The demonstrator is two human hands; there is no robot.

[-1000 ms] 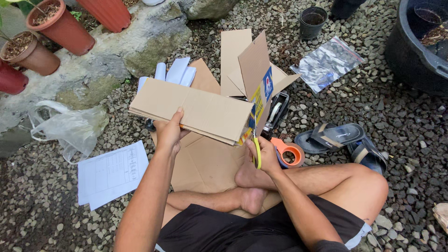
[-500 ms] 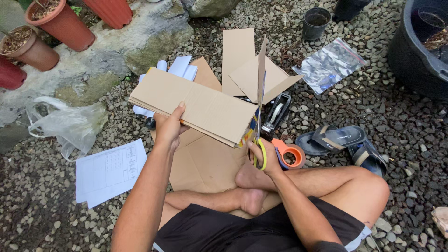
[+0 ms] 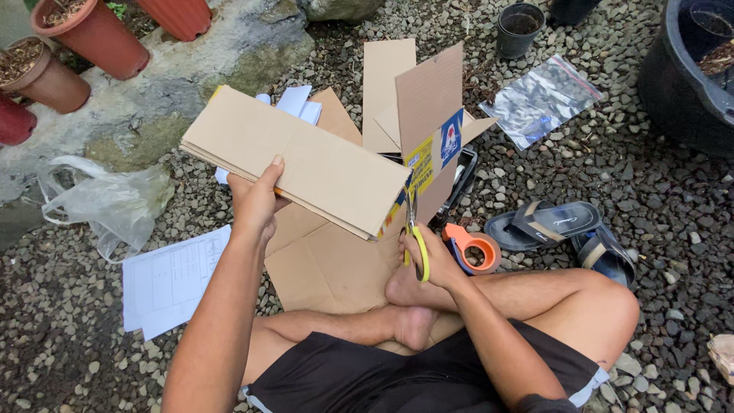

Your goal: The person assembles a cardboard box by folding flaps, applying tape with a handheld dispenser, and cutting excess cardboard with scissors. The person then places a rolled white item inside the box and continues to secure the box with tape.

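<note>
Left hand (image 3: pixel 256 200) grips the folded cardboard box (image 3: pixel 298 168) at its near edge, held tilted above the lap. Right hand (image 3: pixel 428 256) closed on yellow-handled scissors (image 3: pixel 417 243), blades at the box's right end flap. Flat cardboard sheet (image 3: pixel 329 264) underneath. Tape dispenser (image 3: pixel 474 248) just right, sandals (image 3: pixel 562 229) beyond. Gravel ground (image 3: pixel 650 176); paper sheet (image 3: pixel 172 279) left.

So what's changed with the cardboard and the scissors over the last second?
The flap at the right end of the folded cardboard box swung edge-on, then faces up again. The left hand still grips the box, the right hand the yellow scissors. Tape dispenser and sandals unmoved.
</note>
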